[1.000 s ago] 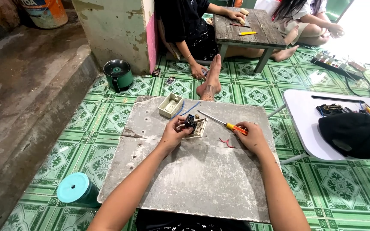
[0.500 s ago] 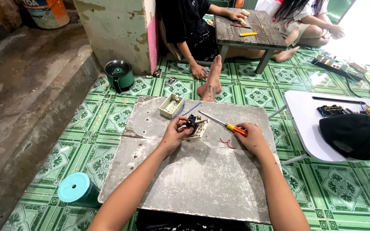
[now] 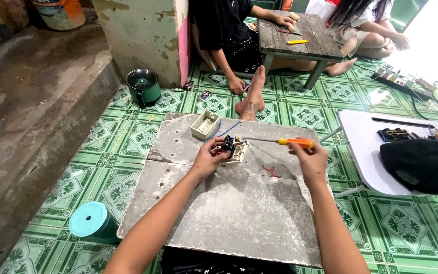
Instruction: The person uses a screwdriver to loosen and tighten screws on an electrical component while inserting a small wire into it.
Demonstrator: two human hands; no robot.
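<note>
While the small switch part (image 3: 228,146) is pinched in the fingers of the left hand (image 3: 208,158) over the cream socket plate (image 3: 239,151), a slip is judged the chief risk: the screwdriver (image 3: 280,141) is held level by its orange handle in the closed right hand (image 3: 307,158), and its thin shaft is aimed at the part, so that if the tip is driven off the screw, the left fingertips just beside it could be jabbed. A loosened screw could also be dropped and lost on the mottled board (image 3: 219,213), since the part is held slightly above it.

The part is seen as dark, small and blocky, partly hidden by the fingers; its details cannot be made out. It is placed near the far middle of the board, touching or just over the plate. A blue wire (image 3: 221,130) is led from there toward the open cream box (image 3: 205,125), and red wire scraps (image 3: 270,171) are left near the right hand. A teal lidded container (image 3: 91,221) is stood on the tiled floor (image 3: 128,137), well apart.
</note>
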